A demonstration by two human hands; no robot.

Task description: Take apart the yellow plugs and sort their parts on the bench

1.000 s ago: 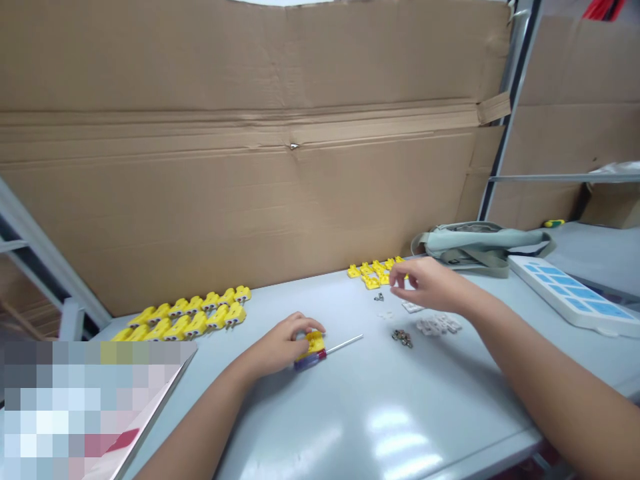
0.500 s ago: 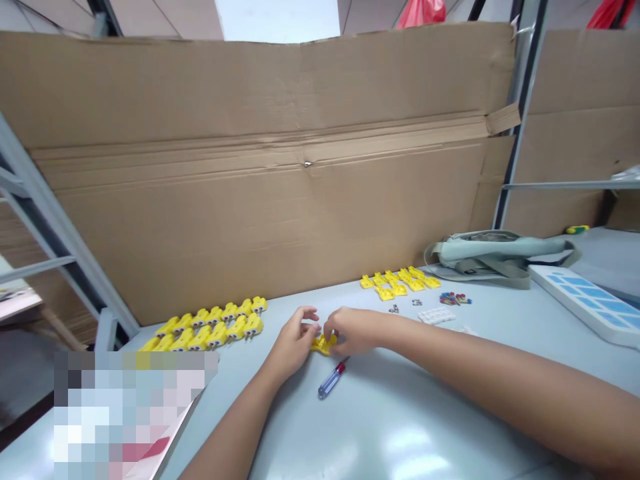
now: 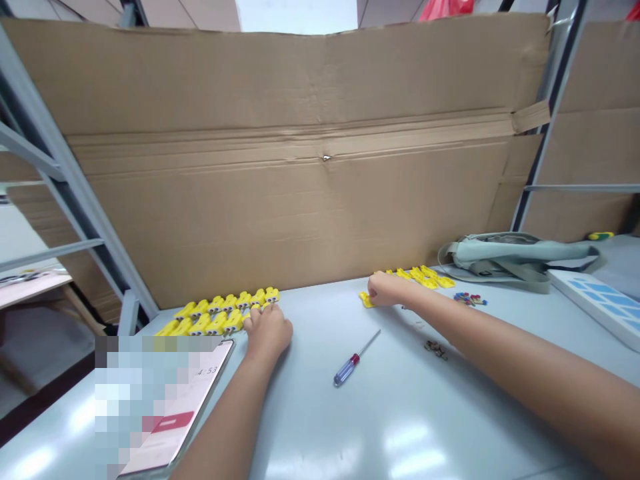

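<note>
My left hand (image 3: pixel 269 328) is at the right end of the front row of yellow plug-like pieces (image 3: pixel 217 324), its fingers closed round a yellow piece there. Farther right, my right hand (image 3: pixel 387 289) has its fingers closed on a yellow part (image 3: pixel 367 299) at the near left of the group of yellow parts (image 3: pixel 423 276). The hand and wrist hide some of that group. Between my forearms a screwdriver (image 3: pixel 356 359) with a clear blue and red handle lies on the table, its tip pointing away to the right.
Small metal pieces (image 3: pixel 437 349) and small coloured pieces (image 3: pixel 470 299) lie near my right forearm. A green bag (image 3: pixel 520 257) and a white and blue panel (image 3: pixel 600 303) are at the right. A phone-like device (image 3: pixel 175 420) lies front left. Cardboard (image 3: pixel 300 220) stands behind.
My hands have moved apart from the yellow piece at the middle, the left to the left row, the right to the far right group. The screwdriver's shaft shows fully; the view has shifted.
</note>
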